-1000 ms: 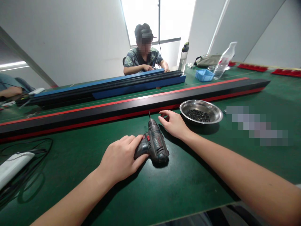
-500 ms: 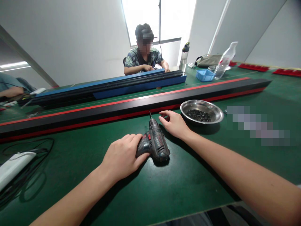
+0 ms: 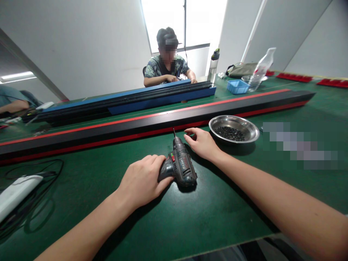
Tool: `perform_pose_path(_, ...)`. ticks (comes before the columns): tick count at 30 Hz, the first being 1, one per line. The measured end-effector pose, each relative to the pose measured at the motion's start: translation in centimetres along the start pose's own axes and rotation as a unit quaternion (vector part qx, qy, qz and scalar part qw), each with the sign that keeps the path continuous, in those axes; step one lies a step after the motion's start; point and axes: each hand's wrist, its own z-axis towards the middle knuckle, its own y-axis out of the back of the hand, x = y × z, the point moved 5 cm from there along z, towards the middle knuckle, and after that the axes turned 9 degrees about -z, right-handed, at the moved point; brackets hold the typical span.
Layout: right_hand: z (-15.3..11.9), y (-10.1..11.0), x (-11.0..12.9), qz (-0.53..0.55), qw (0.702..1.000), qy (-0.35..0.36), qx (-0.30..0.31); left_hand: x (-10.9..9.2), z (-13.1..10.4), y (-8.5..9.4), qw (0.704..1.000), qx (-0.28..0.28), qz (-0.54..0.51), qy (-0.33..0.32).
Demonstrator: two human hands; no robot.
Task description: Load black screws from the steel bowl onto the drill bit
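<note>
Drill (image 3: 183, 165) is grasped by the left hand (image 3: 143, 177); right of the drill, the right hand (image 3: 201, 144) curls, grip unclear.

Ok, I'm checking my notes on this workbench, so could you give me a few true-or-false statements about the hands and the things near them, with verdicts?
1. The left hand grips the drill by its handle. True.
2. The right hand is beside the metal bowl, which holds small dark pieces. True.
3. The right hand is inside the metal bowl. False: it is outside the bowl.
4. The drill points toward the metal bowl. False: its bit points toward the black-and-red bar.
5. A blue basket stands beyond the black-and-red bar. True.
</note>
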Motion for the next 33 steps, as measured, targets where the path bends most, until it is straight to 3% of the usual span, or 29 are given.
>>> perform_pose_path(11, -0.4, 0.5, 0.8, -0.027, 0.998, 0.062, -0.005, 0.1, -0.1, -0.1, 1.000, -0.011, 0.000, -0.007)
perform_pose_path(15, -0.9, 2.3, 2.1, -0.081, 0.989, 0.122, -0.025, 0.2, -0.6, -0.1, 1.000, -0.002, -0.008, -0.017)
perform_pose_path(18, -0.8, 4.4, 2.3, -0.122, 0.982, 0.130, -0.069, 0.3, -0.9, -0.3, 1.000, 0.007, -0.016, -0.022)
perform_pose_path(22, 0.0, 7.5, 0.4, -0.200, 0.972, 0.031, -0.117, 0.3, -1.0, -0.3, 0.999, 0.013, -0.025, -0.027)
perform_pose_path(26, 0.7, 9.9, -2.3, -0.268, 0.953, -0.082, -0.119, 0.2, -1.1, -0.1, 0.999, 0.017, -0.026, -0.030)
perform_pose_path(29, 1.1, 10.5, -3.7, -0.297, 0.942, -0.116, -0.106, 0.1, -1.1, -0.1, 0.999, 0.017, -0.025, -0.029)
perform_pose_path(33, 1.3, 9.8, -4.7, -0.316, 0.939, -0.127, -0.049, 0.2, -1.1, -0.1, 0.999, 0.016, -0.024, -0.027)
